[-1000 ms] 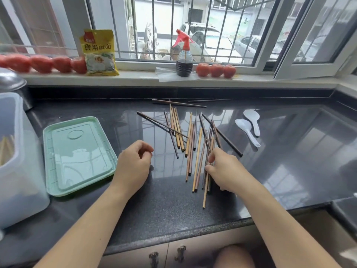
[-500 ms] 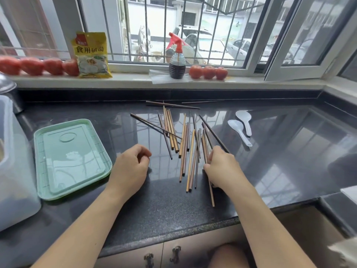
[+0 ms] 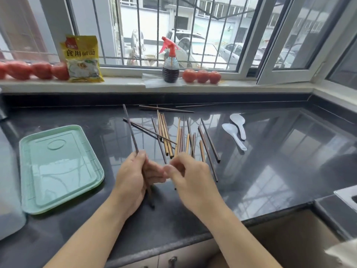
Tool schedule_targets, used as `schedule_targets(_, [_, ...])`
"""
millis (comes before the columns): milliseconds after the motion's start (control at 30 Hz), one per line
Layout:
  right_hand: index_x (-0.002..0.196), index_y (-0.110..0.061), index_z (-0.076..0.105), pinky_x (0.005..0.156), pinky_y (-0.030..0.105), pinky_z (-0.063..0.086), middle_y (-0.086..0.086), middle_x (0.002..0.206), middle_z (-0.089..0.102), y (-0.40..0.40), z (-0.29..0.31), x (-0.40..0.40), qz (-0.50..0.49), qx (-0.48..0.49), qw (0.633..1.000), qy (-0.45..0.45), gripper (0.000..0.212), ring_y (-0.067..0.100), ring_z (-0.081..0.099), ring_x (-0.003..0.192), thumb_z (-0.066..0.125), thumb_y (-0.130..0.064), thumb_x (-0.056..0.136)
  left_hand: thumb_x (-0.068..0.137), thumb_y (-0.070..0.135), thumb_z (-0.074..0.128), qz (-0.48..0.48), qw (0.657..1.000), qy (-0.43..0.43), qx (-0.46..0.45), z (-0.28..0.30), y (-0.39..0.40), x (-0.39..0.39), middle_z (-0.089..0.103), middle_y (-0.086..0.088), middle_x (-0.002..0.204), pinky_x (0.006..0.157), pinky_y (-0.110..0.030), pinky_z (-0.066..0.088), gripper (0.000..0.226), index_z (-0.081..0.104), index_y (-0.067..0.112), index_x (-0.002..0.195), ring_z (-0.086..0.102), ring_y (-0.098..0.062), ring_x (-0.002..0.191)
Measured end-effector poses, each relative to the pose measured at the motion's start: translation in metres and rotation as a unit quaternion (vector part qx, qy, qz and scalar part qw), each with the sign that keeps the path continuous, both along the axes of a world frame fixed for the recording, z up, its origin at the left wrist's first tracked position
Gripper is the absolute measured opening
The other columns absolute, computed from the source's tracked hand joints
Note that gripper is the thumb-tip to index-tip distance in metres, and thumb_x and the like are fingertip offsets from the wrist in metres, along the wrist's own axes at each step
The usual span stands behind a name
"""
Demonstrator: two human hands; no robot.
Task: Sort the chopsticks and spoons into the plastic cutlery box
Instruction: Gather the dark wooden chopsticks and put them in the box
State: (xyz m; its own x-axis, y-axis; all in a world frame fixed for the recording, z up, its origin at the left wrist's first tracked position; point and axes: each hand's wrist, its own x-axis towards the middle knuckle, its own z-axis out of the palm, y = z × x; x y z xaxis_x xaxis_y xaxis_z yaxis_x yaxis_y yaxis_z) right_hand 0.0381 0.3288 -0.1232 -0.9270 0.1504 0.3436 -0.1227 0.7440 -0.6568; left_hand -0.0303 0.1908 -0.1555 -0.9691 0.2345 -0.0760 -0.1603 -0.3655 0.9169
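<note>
Nearest, the left hand (image 3: 133,176) has its grip curled round one dark brown wooden chopstick (image 3: 131,130), which rises tilted away above the glossy black stone surface (image 3: 270,171). The right hand (image 3: 190,175), just beside it, has blurred, loosely curled fingers; I cannot tell whether its grip pinches anything. Left lies a flat mint-green plastic lid (image 3: 58,169). Beyond the hands, scattered light and dark wooden chopsticks (image 3: 179,136) lie on the surface, with two white plastic spoons (image 3: 236,130) to their right.
</note>
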Motion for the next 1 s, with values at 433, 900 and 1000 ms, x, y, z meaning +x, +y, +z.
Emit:
schedule_targets(433, [0.134,-0.014,0.036,0.064,0.038,0.037,0.004,0.092,0.044,0.080,-0.020,-0.020,-0.078,0.335,0.919,-0.192,0.051,0.034,0.050,0.078,0.043,0.006,0.088,0.111,0.018,0.037,-0.041,0.997,-0.015,0.066,-0.002,-0.008,-0.008,0.028,-0.002,0.062,0.043,-0.025,0.022,0.023,0.056,0.007,0.103,0.024,-0.012,0.041])
schedule_targets(900, [0.143,-0.034,0.046,0.079,0.039,0.046,0.010,0.113,0.068,0.080,-0.006,0.007,-0.067,0.201,0.957,-0.197,0.048,0.039,0.059,0.100,0.043,-0.019,0.098,0.110,0.016,0.040,-0.059,0.996,-0.030,0.057,0.001,-0.009,-0.006,0.039,-0.004,0.063,0.045,-0.027,0.031,0.028,0.060,0.001,0.122,0.035,-0.016,0.044])
schedule_targets(1000, [0.144,-0.040,0.032,0.079,0.044,0.050,0.004,0.096,0.065,0.076,-0.012,0.024,-0.054,0.176,0.951,-0.248,0.051,0.033,0.058,0.088,0.041,-0.024,0.096,0.110,0.016,0.040,-0.056,0.996,-0.029,0.058,0.002,-0.009,-0.007,0.039,-0.005,0.063,0.046,-0.028,0.030,0.027,0.061,0.001,0.121,0.035,-0.016,0.045])
